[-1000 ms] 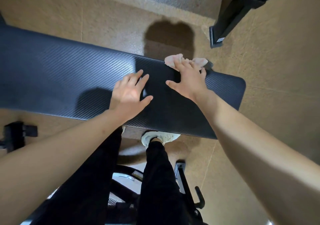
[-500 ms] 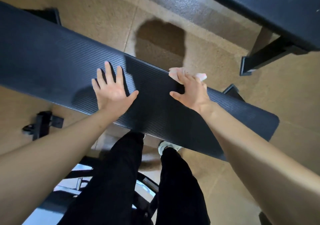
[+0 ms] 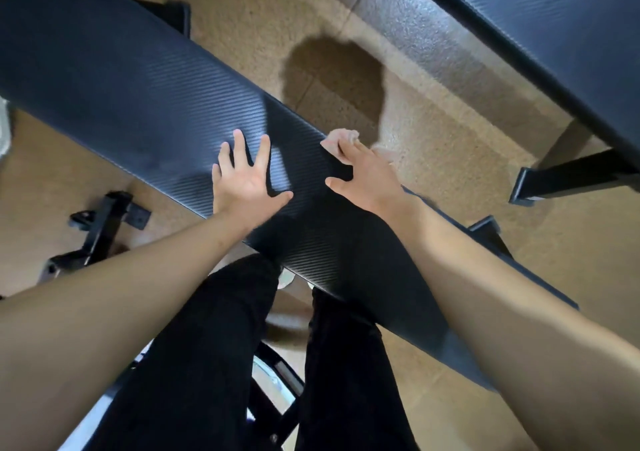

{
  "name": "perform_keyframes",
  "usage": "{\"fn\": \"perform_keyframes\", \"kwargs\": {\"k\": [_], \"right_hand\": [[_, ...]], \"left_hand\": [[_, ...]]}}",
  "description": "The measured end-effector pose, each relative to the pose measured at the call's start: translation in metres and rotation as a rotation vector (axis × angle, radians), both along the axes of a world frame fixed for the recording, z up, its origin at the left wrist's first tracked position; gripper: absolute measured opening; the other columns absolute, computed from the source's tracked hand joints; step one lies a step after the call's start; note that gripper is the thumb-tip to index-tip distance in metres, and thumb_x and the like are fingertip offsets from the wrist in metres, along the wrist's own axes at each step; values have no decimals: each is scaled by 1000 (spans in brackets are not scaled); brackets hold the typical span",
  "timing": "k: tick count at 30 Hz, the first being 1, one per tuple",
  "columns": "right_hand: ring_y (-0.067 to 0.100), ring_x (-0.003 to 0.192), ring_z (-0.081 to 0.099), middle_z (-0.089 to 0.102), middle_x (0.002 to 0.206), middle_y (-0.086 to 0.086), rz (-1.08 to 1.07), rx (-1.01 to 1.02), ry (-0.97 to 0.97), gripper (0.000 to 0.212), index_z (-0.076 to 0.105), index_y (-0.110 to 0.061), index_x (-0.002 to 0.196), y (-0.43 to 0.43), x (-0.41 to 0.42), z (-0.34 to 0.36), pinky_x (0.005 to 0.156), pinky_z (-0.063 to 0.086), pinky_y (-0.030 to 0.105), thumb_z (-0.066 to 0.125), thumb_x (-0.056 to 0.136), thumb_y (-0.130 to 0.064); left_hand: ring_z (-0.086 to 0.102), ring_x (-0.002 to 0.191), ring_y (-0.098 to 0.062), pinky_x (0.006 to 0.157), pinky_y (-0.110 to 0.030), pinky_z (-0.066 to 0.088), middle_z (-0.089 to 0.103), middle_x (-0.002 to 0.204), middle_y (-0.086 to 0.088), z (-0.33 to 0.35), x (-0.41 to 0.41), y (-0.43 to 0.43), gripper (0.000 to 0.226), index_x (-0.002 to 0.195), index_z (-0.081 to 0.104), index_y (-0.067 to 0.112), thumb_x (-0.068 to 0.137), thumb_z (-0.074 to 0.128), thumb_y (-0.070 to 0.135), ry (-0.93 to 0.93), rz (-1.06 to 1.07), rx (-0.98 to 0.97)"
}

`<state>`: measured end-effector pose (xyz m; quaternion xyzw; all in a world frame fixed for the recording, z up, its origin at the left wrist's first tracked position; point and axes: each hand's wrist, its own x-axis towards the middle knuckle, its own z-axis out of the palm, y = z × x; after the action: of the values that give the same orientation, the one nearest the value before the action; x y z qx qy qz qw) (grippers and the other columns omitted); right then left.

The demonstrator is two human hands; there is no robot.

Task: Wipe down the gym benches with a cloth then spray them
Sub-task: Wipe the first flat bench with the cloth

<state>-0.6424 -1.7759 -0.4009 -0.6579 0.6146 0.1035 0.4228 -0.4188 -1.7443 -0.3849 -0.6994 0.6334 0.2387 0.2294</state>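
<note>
Padded counter (image 3: 145, 97) crossing the view diagonally, with a second bench (image 3: 554, 24) beyond. Left hand (image 3: 244, 180), fingers spread and released, lies flat on the pad, probably for support. Right hand (image 3: 367, 176) presses the pale cloth (image 3: 341, 136) against the far edge, fingers flat over it, for wiping.
</note>
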Motion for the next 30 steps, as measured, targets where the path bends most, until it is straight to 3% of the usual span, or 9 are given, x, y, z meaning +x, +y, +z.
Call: {"fn": "perform_keyframes", "kwargs": {"k": [4,8,11,15,18,20,25,30], "right_hand": [[35,131,49,46,152,3,25,9,-8,72,39,-25,148,-16,21,-1,101,48,52,66,87,-52],[35,128,52,48,150,2,45,10,15,75,39,-22,148,-34,47,-2,100,49,51,64,85,-56],[34,127,54,48,150,1,41,36,18,76,35,-26,149,-50,74,-2,97,52,52,63,85,-56],[32,127,53,49,148,3,13,9,24,79,32,-24,151,-71,117,4,99,51,52,69,86,-47],[32,127,53,49,146,6,36,1,39,83,30,-23,153,-91,155,8,100,50,53,71,85,-46],[32,130,52,47,149,6,50,-2,51,85,30,-24,154,-105,180,8,102,48,54,70,83,-48],[34,133,49,41,154,5,93,-21,76,85,25,-19,157,-144,239,8,102,49,49,69,88,-44],[29,137,46,39,158,0,95,-4,44,85,20,-27,159,-183,295,5,107,44,43,65,90,-44]], "left_hand": [[17,153,-40,121,-52,31,5,171,-16,1,7,-1,109,164,9,34,79,64,75,6,-24,-52],[23,149,-32,100,-46,51,11,170,-11,8,25,-8,99,163,15,38,81,57,74,52,-96,-34],[25,147,-25,96,-43,51,16,170,-4,15,53,-19,89,162,24,37,85,58,67,159,-166,3],[42,135,-21,88,-42,54,41,157,3,20,99,-45,73,156,41,26,91,67,46,401,-223,20],[53,123,-25,89,-43,54,55,145,1,22,137,-69,70,154,46,19,90,68,38,415,-204,-75],[50,128,-30,98,-48,51,51,150,-4,21,163,-84,74,154,44,16,89,68,41,344,-131,-129],[20,151,-38,118,-55,32,15,169,-10,13,233,-115,100,161,22,20,83,68,62,108,112,-139],[7,153,-49,121,-66,21,-3,170,-19,0,291,-130,118,161,9,28,72,67,79,5,273,-74]]}}
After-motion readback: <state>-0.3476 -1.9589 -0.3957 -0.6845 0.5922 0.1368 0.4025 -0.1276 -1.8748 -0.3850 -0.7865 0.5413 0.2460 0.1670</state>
